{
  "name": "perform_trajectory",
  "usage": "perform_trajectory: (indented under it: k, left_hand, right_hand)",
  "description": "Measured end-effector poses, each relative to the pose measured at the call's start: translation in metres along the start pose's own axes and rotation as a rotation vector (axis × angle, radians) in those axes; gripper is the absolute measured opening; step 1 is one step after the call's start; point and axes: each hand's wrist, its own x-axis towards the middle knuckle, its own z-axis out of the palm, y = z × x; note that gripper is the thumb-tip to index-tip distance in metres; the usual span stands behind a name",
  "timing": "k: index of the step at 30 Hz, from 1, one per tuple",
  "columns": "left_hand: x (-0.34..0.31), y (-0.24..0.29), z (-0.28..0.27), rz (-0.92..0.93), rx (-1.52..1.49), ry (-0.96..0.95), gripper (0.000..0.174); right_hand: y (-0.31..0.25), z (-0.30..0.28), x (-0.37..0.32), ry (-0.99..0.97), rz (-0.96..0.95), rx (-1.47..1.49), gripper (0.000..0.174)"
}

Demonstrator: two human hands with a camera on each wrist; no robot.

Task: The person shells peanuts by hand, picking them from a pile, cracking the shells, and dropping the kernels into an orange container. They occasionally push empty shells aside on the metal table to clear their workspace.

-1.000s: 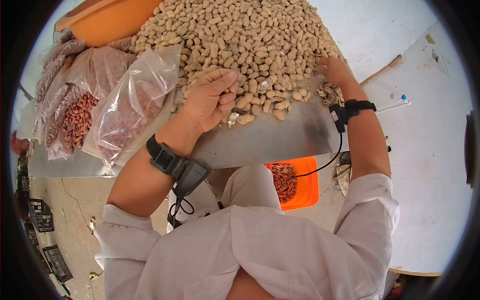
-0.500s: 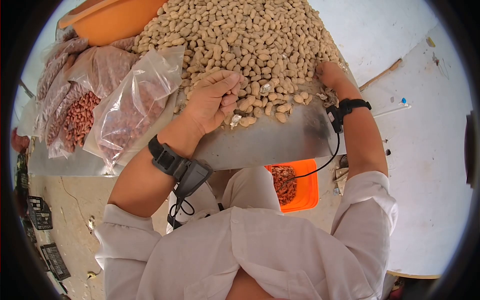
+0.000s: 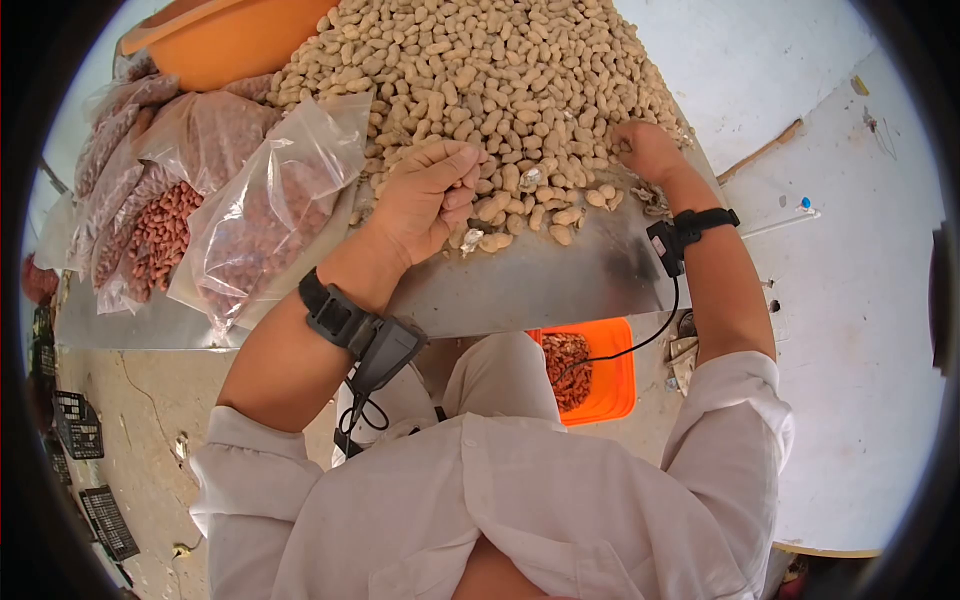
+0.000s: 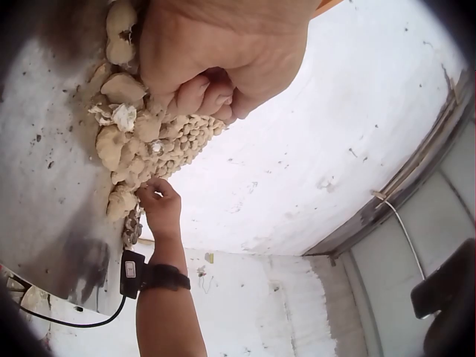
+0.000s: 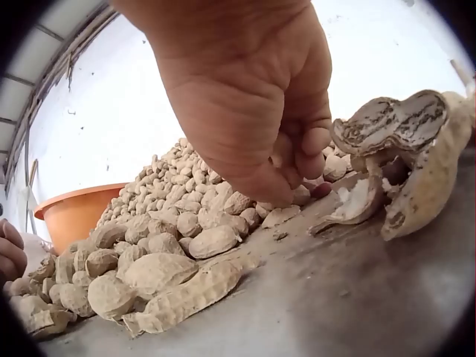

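My left hand [image 3: 425, 195] stays over the front of a big heap of unshelled peanuts [image 3: 500, 95], fingers curled and thumb against the index finger. Nothing shows in its grip in the left wrist view. At the heap's right edge, my right hand [image 3: 650, 152] bends its fingers low over the metal table [image 3: 520, 290]. In the right wrist view, a tan peanut [image 5: 281, 151] shows partly between its fingers, mostly hidden by them. Beside that hand lie split, emptied peanut shells [image 5: 405, 141], with whole peanuts [image 5: 186, 290] on the other side.
Clear bags of reddish peanut kernels [image 3: 165, 240] lie on the table's left, below an orange basin [image 3: 225, 45]. An orange tub [image 3: 610, 385] holding reddish kernels stands under the table edge. A cable [image 3: 650, 340] hangs from the right wrist. Black crates [image 3: 108, 525] are on the floor.
My right hand has moved left and slightly up, from over the emptied shells to the edge of the peanut heap. My left hand has kept nearly the same place and curl.
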Motion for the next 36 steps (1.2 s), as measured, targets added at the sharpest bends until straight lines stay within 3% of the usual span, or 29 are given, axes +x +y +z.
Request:
perform_trajectory:
  k: [3,6,9,12,15,20,26,29,32,36]
  left_hand:
    - [0.001,-0.001,-0.001,0.007,0.008,0.006,0.012]
    - [0.0,0.0,0.001,0.015,0.002,0.013,0.012]
    - [0.002,-0.002,-0.002,0.06,0.019,-0.009,0.014]
    - [0.003,-0.002,-0.003,0.076,-0.048,-0.003,0.017]
    - [0.001,0.002,0.003,0.076,-0.03,0.109,0.021]
    - [0.006,0.003,-0.002,0.169,0.012,0.136,0.023]
    - [0.008,-0.002,0.0,0.273,0.369,0.156,0.021]
    - [0.008,-0.004,0.0,0.337,0.619,0.188,0.022]
    - [0.008,-0.005,0.002,0.383,0.742,0.247,0.019]
    - [0.009,-0.006,0.001,0.458,0.847,0.177,0.016]
  right_hand:
    - [-0.003,-0.002,-0.001,0.065,-0.032,-0.007,0.018]
    - [-0.022,-0.02,0.0,0.149,0.121,0.326,0.014]
    - [-0.07,-0.04,0.002,0.252,0.174,0.854,0.013]
    - [-0.114,-0.031,0.003,0.182,0.126,1.467,0.015]
    - [-0.163,-0.021,0.006,0.22,0.127,1.757,0.02]
    - [-0.192,-0.007,0.015,0.119,-0.006,1.719,0.021]
    - [-0.199,0.001,0.01,0.087,0.08,1.928,0.024]
    - [-0.195,0.012,0.007,0.059,0.029,1.92,0.023]
    - [-0.194,0.008,0.003,0.082,0.005,1.708,0.02]
    - [-0.198,0.006,-0.001,0.142,-0.021,1.495,0.019]
